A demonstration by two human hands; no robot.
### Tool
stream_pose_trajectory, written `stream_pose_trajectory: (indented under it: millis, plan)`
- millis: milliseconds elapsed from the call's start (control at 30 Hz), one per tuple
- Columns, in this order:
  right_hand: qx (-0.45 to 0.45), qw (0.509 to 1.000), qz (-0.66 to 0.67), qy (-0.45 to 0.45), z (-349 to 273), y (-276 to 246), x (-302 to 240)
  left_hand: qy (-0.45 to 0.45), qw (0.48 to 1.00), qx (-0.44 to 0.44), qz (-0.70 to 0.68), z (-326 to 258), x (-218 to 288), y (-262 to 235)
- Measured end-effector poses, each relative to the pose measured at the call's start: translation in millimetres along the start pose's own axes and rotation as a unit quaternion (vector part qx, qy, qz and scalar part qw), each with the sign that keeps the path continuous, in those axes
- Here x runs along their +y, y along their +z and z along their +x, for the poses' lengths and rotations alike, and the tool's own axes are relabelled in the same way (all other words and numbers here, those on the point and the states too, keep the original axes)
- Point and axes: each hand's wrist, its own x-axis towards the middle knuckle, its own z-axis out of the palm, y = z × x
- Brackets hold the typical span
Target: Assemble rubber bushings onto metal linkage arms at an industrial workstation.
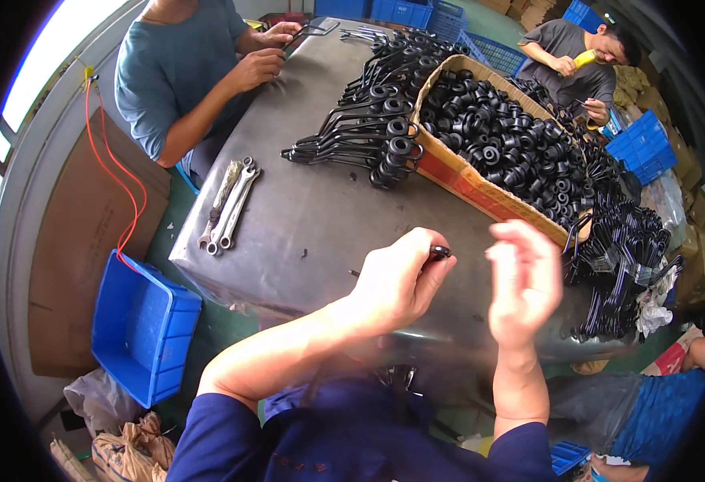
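Observation:
My left hand (401, 277) is closed around a black metal rod (441, 252). The rod's dark rounded end shows beside the thumb, and a thin tip sticks out behind the palm; my fingers hide the rest. To its right, my right hand (525, 281) is raised over the table's near edge, blurred by motion, with its fingers apart and nothing visible in them. Ahead of both hands stands a cardboard box (481, 189) full of black rubber bushings (493, 132). Bent black rods (360, 136) with bushings in their looped ends are piled left of the box.
Several wrenches (236, 205) lie on the metal tabletop (288, 225) at left. More black rods (621, 249) heap up at right. Co-workers stand at the far left (184, 72), far right (569, 64) and near right. A blue crate (140, 329) sits on the floor at left.

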Motion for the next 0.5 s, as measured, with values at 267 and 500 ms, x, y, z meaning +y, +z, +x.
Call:
stream_pose_trajectory:
  millis: [267, 500]
  plan:
    - [-0.031, 0.998, -0.029, -0.052, -23, 81, 73, 0.02, 0.999, 0.035, 0.017, -2, -6, 1]
    - [0.022, 0.985, -0.145, -0.09, 94, 20, 72, -0.034, 0.999, 0.026, 0.016, -8, 13, -3]
